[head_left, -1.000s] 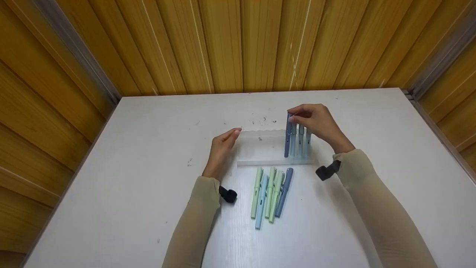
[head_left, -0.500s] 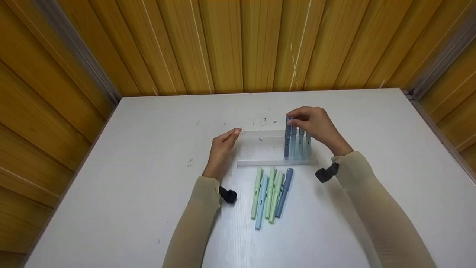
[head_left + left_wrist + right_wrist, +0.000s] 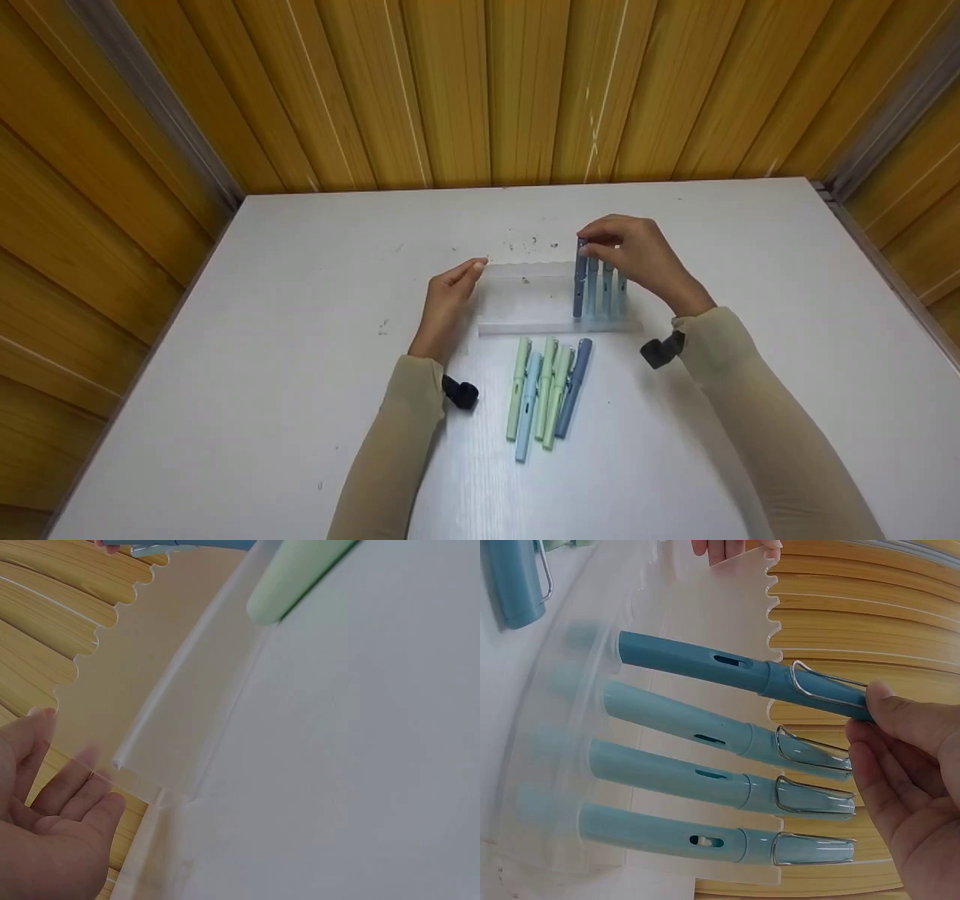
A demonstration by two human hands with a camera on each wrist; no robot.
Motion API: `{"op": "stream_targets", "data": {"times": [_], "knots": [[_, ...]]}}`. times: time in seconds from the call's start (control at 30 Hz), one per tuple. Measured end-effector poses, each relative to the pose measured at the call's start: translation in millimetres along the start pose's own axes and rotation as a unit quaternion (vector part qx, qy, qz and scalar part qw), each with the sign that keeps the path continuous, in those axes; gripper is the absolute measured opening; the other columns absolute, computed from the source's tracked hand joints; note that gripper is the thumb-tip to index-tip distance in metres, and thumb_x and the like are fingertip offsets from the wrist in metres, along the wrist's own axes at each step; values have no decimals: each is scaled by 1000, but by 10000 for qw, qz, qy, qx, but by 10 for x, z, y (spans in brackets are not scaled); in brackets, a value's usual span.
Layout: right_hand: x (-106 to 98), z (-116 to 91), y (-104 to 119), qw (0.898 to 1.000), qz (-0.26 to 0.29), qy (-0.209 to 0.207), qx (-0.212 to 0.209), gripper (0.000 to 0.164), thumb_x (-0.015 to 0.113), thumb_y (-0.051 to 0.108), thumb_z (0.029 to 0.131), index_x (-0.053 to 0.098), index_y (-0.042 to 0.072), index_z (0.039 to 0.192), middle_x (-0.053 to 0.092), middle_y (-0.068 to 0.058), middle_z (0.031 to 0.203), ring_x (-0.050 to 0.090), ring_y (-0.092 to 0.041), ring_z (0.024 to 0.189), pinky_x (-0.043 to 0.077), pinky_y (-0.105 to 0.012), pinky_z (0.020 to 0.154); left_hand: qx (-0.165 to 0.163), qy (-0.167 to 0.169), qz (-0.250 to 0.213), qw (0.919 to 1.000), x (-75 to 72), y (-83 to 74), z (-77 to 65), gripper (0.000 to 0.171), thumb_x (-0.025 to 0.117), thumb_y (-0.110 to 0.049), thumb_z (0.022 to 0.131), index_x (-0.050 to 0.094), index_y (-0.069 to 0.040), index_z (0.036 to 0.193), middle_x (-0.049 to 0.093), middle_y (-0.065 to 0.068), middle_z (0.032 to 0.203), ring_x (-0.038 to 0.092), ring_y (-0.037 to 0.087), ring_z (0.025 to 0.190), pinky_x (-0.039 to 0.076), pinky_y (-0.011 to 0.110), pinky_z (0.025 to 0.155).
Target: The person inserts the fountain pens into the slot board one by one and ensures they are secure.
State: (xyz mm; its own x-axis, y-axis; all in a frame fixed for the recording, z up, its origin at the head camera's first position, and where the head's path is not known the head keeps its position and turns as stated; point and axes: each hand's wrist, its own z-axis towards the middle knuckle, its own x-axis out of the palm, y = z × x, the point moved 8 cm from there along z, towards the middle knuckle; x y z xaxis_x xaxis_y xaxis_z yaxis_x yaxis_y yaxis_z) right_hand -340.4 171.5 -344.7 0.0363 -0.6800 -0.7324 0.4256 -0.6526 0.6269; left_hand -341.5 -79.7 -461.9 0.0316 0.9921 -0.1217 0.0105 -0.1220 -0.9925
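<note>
A frosted clear pen stand with a scalloped back edge stands at mid-table. My left hand holds its left side by the upper corner; in the left wrist view some fingertips show through the clear panel. With thumb and fingertips, my right hand pinches the cap end of a dark blue pen, whose lower end sits in the stand. Beside that pen, several light blue pens stand in a row to the right, their metal clips showing in the right wrist view.
In front of the stand lie light green pens, a light blue pen and another dark blue pen, side by side on the white table. Wood-patterned walls rise behind the table and at both sides.
My right hand has come down slightly, and the dark blue pen has sunk a little lower in the stand. The left hand and the lying pens stay put.
</note>
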Motion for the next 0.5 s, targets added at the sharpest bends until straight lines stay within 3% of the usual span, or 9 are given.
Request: {"op": "stream_targets", "data": {"times": [0.23, 0.4, 0.5], "knots": [[-4, -10, 86, 9978, -188, -59, -629, 24, 72, 5, 85, 71, 4, 109, 69, -10, 109, 66, -23, 99, 54, -42, 91, -15, 6, -41, 10000, -5, 25, 4, 39, 57, -48, 94, 64, -26, 125, 59, -8, 135, 48, 13, 133, 38, 34, 112], [-17, -14, 147, 9901, -485, -304, -1278, 25, 74, 3, 82, 72, 2, 106, 71, -11, 108, 65, -26, 104, 54, -42, 92, 16, -2, -153, 9999, -1, 18, 10, 39, 59, -46, 93, 66, -24, 124, 59, -6, 134, 48, 14, 133, 39, 35, 112], [-10, 1, 135, 9886, -512, -355, -1373, 25, 74, 2, 81, 72, 2, 106, 71, -11, 107, 64, -26, 106, 52, -44, 94, 23, -12, -161, 9999, -3, 15, 12, 38, 60, -45, 93, 66, -23, 124, 60, -6, 134, 48, 15, 133, 38, 34, 112]]}}
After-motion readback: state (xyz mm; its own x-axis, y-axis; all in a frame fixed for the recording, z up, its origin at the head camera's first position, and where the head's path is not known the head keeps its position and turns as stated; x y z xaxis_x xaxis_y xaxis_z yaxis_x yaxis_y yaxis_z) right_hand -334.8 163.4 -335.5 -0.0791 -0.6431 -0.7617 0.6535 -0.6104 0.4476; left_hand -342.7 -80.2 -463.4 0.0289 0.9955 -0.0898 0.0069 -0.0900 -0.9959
